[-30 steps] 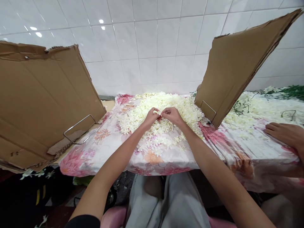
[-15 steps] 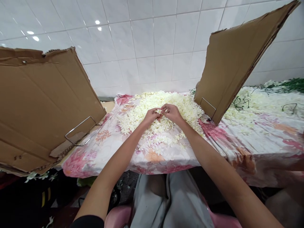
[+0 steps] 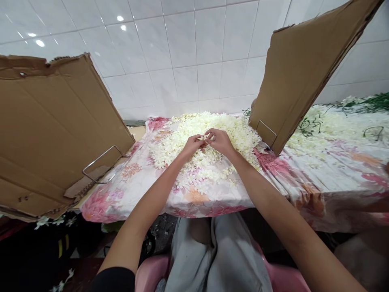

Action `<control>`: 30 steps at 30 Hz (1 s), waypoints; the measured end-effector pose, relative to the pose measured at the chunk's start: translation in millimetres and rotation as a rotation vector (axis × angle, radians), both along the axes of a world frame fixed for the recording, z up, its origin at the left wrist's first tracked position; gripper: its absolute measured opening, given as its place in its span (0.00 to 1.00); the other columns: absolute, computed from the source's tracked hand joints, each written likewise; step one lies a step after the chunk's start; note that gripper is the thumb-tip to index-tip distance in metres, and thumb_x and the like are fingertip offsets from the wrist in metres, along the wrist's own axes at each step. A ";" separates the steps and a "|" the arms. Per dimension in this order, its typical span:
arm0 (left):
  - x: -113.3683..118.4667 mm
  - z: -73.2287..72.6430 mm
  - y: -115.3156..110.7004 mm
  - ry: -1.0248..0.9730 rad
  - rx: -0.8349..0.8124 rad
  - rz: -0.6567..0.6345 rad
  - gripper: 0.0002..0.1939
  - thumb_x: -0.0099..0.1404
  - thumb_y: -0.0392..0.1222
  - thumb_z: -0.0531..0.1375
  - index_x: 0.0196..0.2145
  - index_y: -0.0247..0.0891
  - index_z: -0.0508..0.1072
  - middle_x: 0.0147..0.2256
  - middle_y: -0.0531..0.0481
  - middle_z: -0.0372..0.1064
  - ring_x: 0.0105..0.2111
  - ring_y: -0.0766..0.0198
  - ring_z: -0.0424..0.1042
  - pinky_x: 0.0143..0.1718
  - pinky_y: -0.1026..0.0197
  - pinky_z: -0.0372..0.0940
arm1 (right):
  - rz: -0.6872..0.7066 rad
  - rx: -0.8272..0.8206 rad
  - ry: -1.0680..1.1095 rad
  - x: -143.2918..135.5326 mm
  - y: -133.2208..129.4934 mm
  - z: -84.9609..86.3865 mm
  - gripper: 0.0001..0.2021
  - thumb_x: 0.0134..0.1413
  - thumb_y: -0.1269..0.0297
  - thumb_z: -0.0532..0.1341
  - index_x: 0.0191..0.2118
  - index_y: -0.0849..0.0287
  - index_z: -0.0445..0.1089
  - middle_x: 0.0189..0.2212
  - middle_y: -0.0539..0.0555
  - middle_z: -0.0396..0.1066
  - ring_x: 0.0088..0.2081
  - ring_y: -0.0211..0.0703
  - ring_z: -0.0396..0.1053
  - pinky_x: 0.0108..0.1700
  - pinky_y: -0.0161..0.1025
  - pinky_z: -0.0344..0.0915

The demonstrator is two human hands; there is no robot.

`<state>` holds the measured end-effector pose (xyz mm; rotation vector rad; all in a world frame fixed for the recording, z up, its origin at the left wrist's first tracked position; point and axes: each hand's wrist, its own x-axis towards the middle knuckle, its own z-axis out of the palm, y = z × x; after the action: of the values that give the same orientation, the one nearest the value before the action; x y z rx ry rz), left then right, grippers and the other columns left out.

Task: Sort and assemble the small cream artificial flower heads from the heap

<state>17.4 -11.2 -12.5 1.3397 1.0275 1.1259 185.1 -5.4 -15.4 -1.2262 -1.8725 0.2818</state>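
Note:
A heap of small white flowers (image 3: 237, 140) covers the middle of the floral cloth (image 3: 142, 198). Just over the front of the heap, my left hand (image 3: 193, 145) and my right hand (image 3: 220, 141) meet, fingertips almost touching. Between them is a single white flower (image 3: 203, 138). The fingers of my left hand are closed on it. My right thumb and forefinger are pinched together at the flower's right side; whatever they grip is too small to make out.
Upright cardboard panels stand at left (image 3: 60, 134) and right (image 3: 304, 77), each beside a bent wire stand (image 3: 105, 164). More white flowers (image 3: 334, 125) and green stems (image 3: 369, 103) lie beyond the right panel. A tiled wall (image 3: 182, 44) closes off the back.
The view has shifted slightly. My hands stay together over the heap, with my right fingers lifted and arched a little more beside the flower.

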 end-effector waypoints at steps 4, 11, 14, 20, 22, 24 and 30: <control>-0.1 -1.4 0.5 -0.001 0.019 -0.016 0.09 0.60 0.35 0.70 0.39 0.35 0.76 0.25 0.49 0.75 0.26 0.64 0.73 0.27 0.61 0.72 | -0.036 0.031 -0.048 0.2 -4.0 3.1 0.14 0.54 0.68 0.63 0.47 0.55 0.78 0.37 0.49 0.82 0.34 0.44 0.74 0.41 0.38 0.64; -0.2 1.7 -2.9 -0.027 0.005 -0.006 0.12 0.61 0.41 0.70 0.40 0.35 0.75 0.28 0.46 0.77 0.26 0.63 0.76 0.26 0.62 0.72 | -0.090 0.017 -0.066 1.7 -5.9 4.0 0.11 0.56 0.63 0.65 0.45 0.54 0.79 0.37 0.49 0.82 0.34 0.44 0.74 0.39 0.37 0.61; -0.8 0.2 -0.9 -0.041 0.027 -0.011 0.12 0.64 0.42 0.69 0.42 0.35 0.74 0.29 0.46 0.77 0.26 0.62 0.77 0.26 0.62 0.72 | -0.094 0.014 -0.073 2.1 -5.4 3.7 0.11 0.56 0.63 0.65 0.44 0.54 0.80 0.37 0.49 0.81 0.33 0.43 0.73 0.38 0.37 0.59; -2.0 -5.0 3.3 -0.040 0.096 -0.010 0.18 0.63 0.45 0.72 0.44 0.34 0.73 0.30 0.47 0.77 0.25 0.62 0.76 0.23 0.61 0.73 | -0.100 0.033 -0.045 1.4 -5.0 3.0 0.08 0.58 0.61 0.65 0.42 0.52 0.80 0.35 0.48 0.81 0.33 0.43 0.72 0.37 0.38 0.59; -2.3 -5.5 3.2 -0.056 0.120 -0.006 0.21 0.61 0.48 0.74 0.44 0.33 0.74 0.31 0.47 0.77 0.25 0.63 0.76 0.23 0.61 0.73 | -0.097 0.043 -0.037 1.1 -5.0 3.1 0.08 0.59 0.60 0.65 0.43 0.52 0.79 0.35 0.48 0.81 0.33 0.44 0.72 0.37 0.39 0.59; -2.4 -5.7 3.2 -0.069 0.148 -0.004 0.24 0.58 0.51 0.76 0.43 0.33 0.74 0.30 0.47 0.76 0.25 0.63 0.76 0.22 0.61 0.73 | -0.094 0.050 -0.028 0.9 -5.2 3.6 0.09 0.59 0.59 0.66 0.43 0.52 0.79 0.36 0.49 0.81 0.34 0.45 0.73 0.37 0.39 0.60; -2.2 -7.0 6.0 -0.073 0.213 0.005 0.30 0.50 0.55 0.79 0.41 0.34 0.74 0.28 0.50 0.73 0.26 0.63 0.76 0.20 0.63 0.72 | -0.093 0.093 0.009 1.0 -5.4 5.1 0.08 0.61 0.59 0.64 0.43 0.53 0.77 0.37 0.50 0.81 0.35 0.46 0.73 0.38 0.40 0.60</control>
<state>15.3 -5.2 -19.5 1.4513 0.8768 1.3070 186.1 -10.7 -10.3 -1.2421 -1.7955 0.1478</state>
